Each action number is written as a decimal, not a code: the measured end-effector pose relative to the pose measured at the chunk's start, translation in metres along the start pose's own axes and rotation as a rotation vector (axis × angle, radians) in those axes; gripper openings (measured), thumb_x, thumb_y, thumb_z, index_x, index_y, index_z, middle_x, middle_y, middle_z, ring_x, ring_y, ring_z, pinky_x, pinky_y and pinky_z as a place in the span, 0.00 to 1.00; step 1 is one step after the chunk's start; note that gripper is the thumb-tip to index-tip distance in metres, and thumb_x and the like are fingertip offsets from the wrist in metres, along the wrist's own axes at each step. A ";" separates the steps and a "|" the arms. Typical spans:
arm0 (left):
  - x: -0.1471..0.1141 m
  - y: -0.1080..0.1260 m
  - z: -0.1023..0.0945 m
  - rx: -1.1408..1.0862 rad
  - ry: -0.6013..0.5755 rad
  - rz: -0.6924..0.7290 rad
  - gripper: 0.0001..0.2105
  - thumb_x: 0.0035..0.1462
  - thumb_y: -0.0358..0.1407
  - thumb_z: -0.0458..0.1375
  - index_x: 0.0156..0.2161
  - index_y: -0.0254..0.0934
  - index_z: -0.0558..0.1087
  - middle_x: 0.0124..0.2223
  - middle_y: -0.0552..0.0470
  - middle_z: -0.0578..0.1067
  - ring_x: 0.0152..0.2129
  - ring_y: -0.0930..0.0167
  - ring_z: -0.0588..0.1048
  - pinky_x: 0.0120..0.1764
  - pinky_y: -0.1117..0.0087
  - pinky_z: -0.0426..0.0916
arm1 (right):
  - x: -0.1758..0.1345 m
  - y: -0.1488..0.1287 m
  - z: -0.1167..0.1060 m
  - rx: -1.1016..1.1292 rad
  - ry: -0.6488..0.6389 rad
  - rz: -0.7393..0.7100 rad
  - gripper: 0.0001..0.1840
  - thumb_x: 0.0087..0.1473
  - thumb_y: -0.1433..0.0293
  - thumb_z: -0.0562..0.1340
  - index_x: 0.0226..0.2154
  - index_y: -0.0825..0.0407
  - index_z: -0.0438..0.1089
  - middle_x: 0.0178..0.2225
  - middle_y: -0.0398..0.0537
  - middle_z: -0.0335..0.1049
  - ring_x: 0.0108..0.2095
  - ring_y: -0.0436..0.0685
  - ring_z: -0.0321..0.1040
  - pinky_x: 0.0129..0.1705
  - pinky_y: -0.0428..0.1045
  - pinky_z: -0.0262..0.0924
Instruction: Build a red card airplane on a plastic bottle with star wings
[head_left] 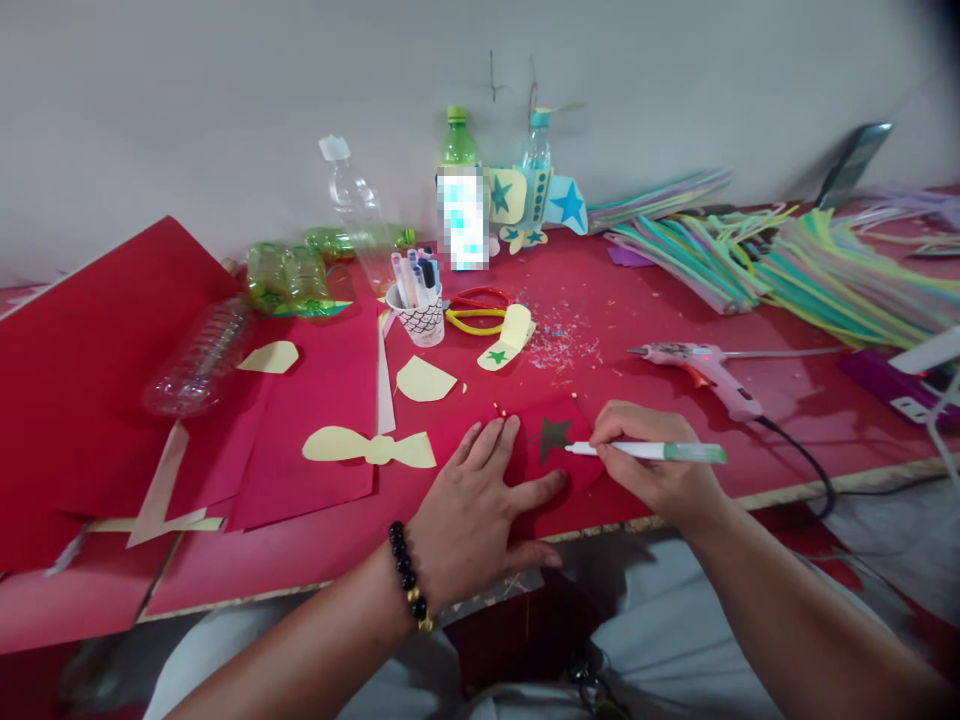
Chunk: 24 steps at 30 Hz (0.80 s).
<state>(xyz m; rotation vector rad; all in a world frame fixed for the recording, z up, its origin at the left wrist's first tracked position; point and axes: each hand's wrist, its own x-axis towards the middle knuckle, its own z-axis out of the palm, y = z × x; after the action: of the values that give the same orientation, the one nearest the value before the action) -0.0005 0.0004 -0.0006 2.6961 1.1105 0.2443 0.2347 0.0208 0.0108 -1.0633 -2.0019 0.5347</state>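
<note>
On paper (529, 438), left hand (480, 510) splayed, right hand (664, 488) gripping marker (684, 453)

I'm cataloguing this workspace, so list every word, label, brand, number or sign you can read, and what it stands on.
No text can be read.
Pixelated panel: blurred out.
Glue gun: dark markings, too small to read.
Marker in the right hand: no legible print.
Pens in the cup: any print too small.
</note>
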 end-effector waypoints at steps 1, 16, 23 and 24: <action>0.000 0.000 0.000 -0.002 0.000 -0.002 0.33 0.53 0.64 0.50 0.62 0.58 0.59 0.69 0.43 0.45 0.65 0.50 0.47 0.62 0.47 0.49 | 0.000 0.000 0.000 -0.001 0.006 0.000 0.06 0.54 0.74 0.59 0.27 0.51 0.68 0.25 0.45 0.67 0.26 0.52 0.62 0.29 0.49 0.56; 0.000 -0.001 -0.001 -0.010 0.008 0.010 0.34 0.52 0.65 0.49 0.62 0.58 0.60 0.69 0.45 0.46 0.65 0.50 0.48 0.62 0.46 0.49 | -0.003 0.001 0.005 -0.022 0.011 -0.034 0.05 0.54 0.76 0.59 0.29 0.51 0.68 0.26 0.46 0.68 0.28 0.53 0.63 0.31 0.50 0.57; -0.001 -0.001 0.001 0.025 0.028 0.014 0.35 0.52 0.64 0.50 0.62 0.56 0.60 0.69 0.44 0.47 0.64 0.49 0.49 0.61 0.45 0.51 | -0.002 -0.005 0.008 0.065 -0.074 -0.085 0.05 0.54 0.75 0.59 0.30 0.51 0.69 0.27 0.47 0.68 0.28 0.53 0.64 0.30 0.50 0.59; -0.001 -0.001 0.001 0.029 0.027 0.014 0.35 0.52 0.64 0.50 0.62 0.56 0.60 0.69 0.44 0.47 0.64 0.49 0.49 0.60 0.45 0.51 | -0.002 -0.005 0.008 0.063 -0.075 -0.084 0.05 0.54 0.75 0.59 0.30 0.51 0.69 0.27 0.47 0.69 0.28 0.53 0.65 0.31 0.50 0.59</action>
<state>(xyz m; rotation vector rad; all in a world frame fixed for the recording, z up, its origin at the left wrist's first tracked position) -0.0014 -0.0001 -0.0020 2.7346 1.1109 0.2695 0.2264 0.0159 0.0085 -0.9288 -2.0717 0.5967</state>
